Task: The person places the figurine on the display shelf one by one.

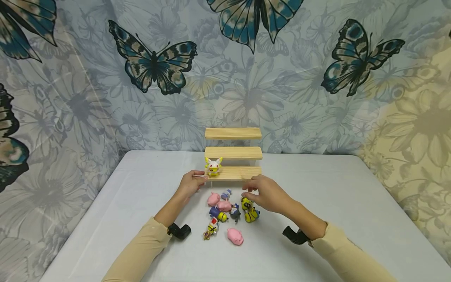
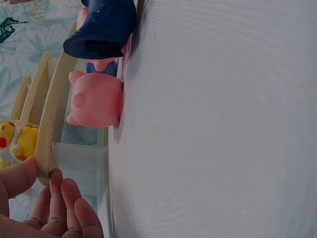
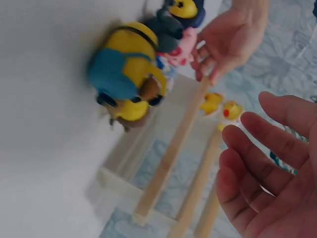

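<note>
Shelf edge [image 1: 206, 178] within left grip [image 1: 192, 183]

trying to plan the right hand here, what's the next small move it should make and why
Probably lower the right hand onto the yellow minion figure just under its fingertips and pinch it. That hand is open and holds nothing. The left hand grips the left end of the lowest wooden step, where only one yellow-and-white figure stands, so there is room beside it.
</note>
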The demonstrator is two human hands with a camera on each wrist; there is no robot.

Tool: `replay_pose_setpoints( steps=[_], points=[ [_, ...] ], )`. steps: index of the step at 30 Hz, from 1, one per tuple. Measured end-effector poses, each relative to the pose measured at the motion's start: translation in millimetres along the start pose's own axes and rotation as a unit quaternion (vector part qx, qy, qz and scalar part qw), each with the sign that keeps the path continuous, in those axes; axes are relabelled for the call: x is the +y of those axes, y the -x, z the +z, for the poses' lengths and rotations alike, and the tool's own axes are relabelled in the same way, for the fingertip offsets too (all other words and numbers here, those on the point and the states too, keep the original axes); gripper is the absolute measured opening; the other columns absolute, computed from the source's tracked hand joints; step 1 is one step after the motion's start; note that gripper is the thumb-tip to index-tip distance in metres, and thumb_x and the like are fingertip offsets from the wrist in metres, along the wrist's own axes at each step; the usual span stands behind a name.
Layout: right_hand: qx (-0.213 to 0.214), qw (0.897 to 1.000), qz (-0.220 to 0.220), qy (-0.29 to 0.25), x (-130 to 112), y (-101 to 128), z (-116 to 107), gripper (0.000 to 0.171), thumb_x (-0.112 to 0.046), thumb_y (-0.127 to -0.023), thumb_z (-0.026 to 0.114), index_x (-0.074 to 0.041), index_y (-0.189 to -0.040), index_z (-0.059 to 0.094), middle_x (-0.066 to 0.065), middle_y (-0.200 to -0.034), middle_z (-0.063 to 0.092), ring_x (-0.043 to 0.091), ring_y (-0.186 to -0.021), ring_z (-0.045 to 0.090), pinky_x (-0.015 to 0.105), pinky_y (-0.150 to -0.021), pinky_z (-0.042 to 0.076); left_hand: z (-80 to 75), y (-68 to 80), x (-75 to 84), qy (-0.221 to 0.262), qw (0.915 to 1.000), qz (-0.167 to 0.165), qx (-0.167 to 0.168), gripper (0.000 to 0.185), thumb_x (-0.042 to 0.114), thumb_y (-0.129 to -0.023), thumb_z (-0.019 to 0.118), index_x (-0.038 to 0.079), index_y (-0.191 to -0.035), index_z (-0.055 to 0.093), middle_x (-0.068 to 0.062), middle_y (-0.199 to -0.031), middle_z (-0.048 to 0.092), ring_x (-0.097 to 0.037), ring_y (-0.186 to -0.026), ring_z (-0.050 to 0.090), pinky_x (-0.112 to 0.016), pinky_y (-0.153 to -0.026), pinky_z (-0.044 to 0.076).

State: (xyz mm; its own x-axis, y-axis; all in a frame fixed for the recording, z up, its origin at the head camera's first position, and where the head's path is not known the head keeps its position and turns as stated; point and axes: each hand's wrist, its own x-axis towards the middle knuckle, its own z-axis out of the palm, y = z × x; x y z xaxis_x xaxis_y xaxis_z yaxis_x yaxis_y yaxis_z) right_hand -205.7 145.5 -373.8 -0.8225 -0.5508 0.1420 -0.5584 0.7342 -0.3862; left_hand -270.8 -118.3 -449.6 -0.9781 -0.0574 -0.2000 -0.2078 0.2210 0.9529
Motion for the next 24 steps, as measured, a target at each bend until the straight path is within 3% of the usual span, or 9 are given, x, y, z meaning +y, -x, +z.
replay_pose_setpoints(
  steps=[6,10,17,24],
  points=[
    [-0.027,1.0,-0.015,0.004,3.7,13.1,17.5,0.006,-0.015,-0.086,0.073,-0.011,-0.089,0.074,-0.008,-0.075,0.059,0.008,-0.071,0.05,0.021,-0.061,0.041,0.5,0.6,1.6,-0.002,0.9999,-0.01,0.002,0.038,0.019,-0.091,0.068,0.004,-0.125,0.06,-0.011,-0.101,0.07,-0.017,-0.084,0.063,-0.025,-0.063,0.046],
    [-0.024,0.999,-0.02,0.032,2.1,22.2,29.6,0.003,-0.014,-0.083,0.075,-0.011,-0.083,0.073,-0.009,-0.071,0.056,0.004,-0.067,0.045,0.02,-0.058,0.039,1.2,-0.4,1.0,-0.008,0.9999,-0.012,0.001,0.038,0.02,-0.091,0.068,0.005,-0.125,0.06,-0.011,-0.103,0.069,-0.018,-0.087,0.063,-0.025,-0.064,0.046],
    [-0.002,0.992,-0.009,0.126,-4.7,33.7,50.7,0.006,-0.011,-0.078,0.076,-0.011,-0.082,0.072,-0.003,-0.077,0.066,0.013,-0.071,0.06,0.028,-0.06,0.049,1.8,-0.5,0.1,-0.004,0.9999,-0.016,0.001,0.038,0.02,-0.091,0.068,0.006,-0.125,0.059,-0.011,-0.105,0.069,-0.019,-0.089,0.064,-0.026,-0.065,0.046],
    [0.006,0.985,0.008,0.172,-10.1,36.4,59.8,0.018,-0.013,-0.075,0.081,-0.011,-0.09,0.07,-0.001,-0.077,0.061,0.015,-0.069,0.054,0.028,-0.054,0.044,0.7,-1.5,1.9,-0.005,0.9998,-0.02,-0.002,0.04,0.021,-0.091,0.067,0.007,-0.127,0.058,-0.012,-0.107,0.069,-0.019,-0.09,0.063,-0.025,-0.066,0.046]
  ],
)
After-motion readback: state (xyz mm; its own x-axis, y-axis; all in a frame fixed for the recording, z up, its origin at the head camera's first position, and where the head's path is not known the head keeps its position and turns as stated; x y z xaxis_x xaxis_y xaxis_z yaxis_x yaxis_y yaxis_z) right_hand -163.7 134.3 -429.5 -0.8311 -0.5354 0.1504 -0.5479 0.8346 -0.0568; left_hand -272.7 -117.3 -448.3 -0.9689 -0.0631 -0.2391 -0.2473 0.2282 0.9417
